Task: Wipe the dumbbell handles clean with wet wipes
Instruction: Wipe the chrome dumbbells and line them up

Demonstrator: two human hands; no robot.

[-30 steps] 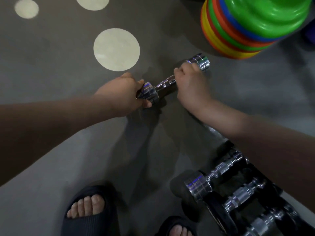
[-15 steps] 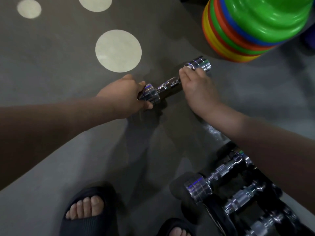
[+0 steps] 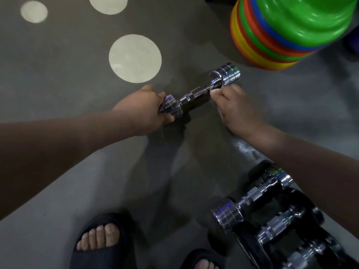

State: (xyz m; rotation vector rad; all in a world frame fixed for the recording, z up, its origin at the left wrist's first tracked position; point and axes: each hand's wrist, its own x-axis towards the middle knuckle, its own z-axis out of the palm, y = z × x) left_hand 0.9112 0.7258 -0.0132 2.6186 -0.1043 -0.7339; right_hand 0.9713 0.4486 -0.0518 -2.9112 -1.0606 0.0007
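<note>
Hands meet on one chrome dumbbell (image 3: 198,93) that lies slantwise on the floor (image 3: 58,78); the left hand (image 3: 143,111) clasps the end weight at its lower left, fingers wrapped round the disc; the right hand (image 3: 233,109) sits at the other end of the ridged handle, just under the upper right end weight, its fingers curled and blurred; I cannot tell whether it grasps the handle or anything else. The handle between the two hands shows bare; the upper right end weight is uncovered. Beyond the left hand the grey floor runs wide, marked with pale round spots (image 3: 135,58). Near the dumbbell's upper right end stands a stack of coloured plastic rings (image 3: 272,45) in green, blue, orange and yellow; a strip of floor lies between them. Under the right forearm, at the lower right, more chrome dumbbells (image 3: 252,195) sit on a black rack (image 3: 250,241). Two black slippers (image 3: 103,247) show at the bottom edge, toes pointing toward the hands.
</note>
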